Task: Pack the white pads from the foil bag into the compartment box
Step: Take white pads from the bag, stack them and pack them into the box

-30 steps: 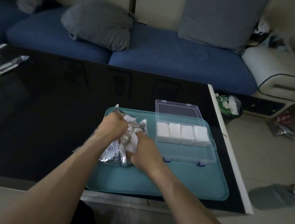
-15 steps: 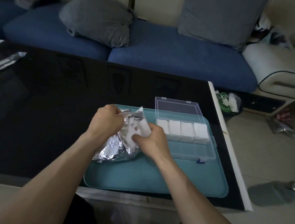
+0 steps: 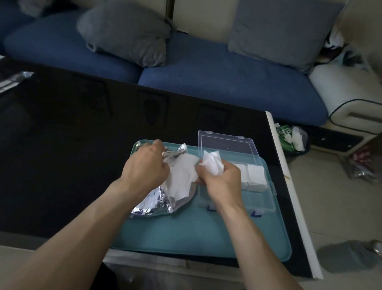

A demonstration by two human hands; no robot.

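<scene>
My right hand (image 3: 217,181) now has a bunch of white pads (image 3: 211,163) clear of the foil bag (image 3: 155,206); a second ago that hand was still buried in the bag mouth. Grip is closed around the bunch, pads crumpled and sticking up above my fingers. My left hand (image 3: 146,167) grips the bag's upper edge, pinning it on the teal tray (image 3: 201,235), as before. More pads (image 3: 181,178) spill out of the bag mouth between my hands, so the bag isn't empty.

The held bunch hovers at the left end of the compartment box (image 3: 261,203), lid open toward the sofa (image 3: 213,78). The far row of the box already holds white stacks (image 3: 255,175); my hand hides part of it. The near row looks empty through the clear plastic, can't tell for sure.

Judgement: extraction step done, next is dropping this bunch into a free compartment. Pads are floppy, may need flattening to fit. Everything sits on the dark bench (image 3: 71,147).
</scene>
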